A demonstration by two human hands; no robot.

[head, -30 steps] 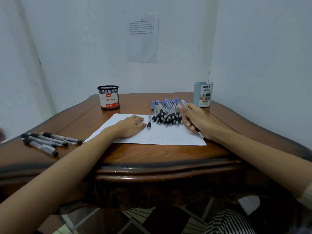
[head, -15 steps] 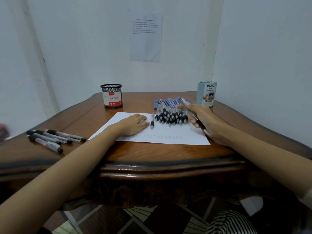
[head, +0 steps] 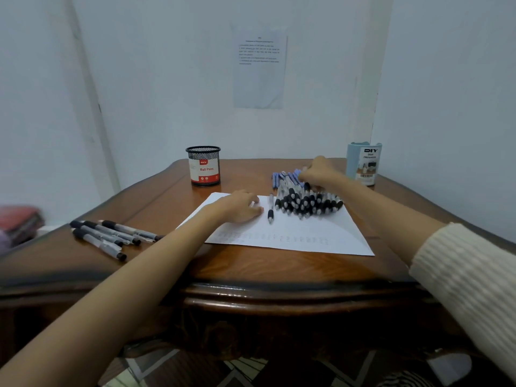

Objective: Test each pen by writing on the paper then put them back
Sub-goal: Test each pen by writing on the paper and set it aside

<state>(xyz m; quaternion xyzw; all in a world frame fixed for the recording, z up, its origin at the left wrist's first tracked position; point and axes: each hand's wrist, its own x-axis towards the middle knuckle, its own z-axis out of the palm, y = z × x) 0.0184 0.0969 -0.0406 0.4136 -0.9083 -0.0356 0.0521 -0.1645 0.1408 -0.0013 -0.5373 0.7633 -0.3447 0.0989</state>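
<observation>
A white sheet of paper [head: 296, 236] with a row of small scribbles lies on the wooden table [head: 268, 266]. My left hand [head: 240, 208] rests flat on the sheet's left part. One black-grip pen [head: 270, 209] lies alone just right of that hand. A pile of black-grip pens [head: 310, 203] covers the sheet's far right part, with blue-capped pens [head: 282, 177] behind it. My right hand [head: 318, 171] hovers over the back of the pile, fingers curled round a pen whose black grip points down at the pile.
A black mesh cup [head: 203, 166] labelled "Ball Pens" stands at the back centre. A light blue organizer [head: 363, 163] stands at the back right by the wall. Several pens [head: 109, 237] lie on the table's left side.
My right hand has moved with its pen from the sheet's right edge up and back over the pile. The left hand has stayed on the paper.
</observation>
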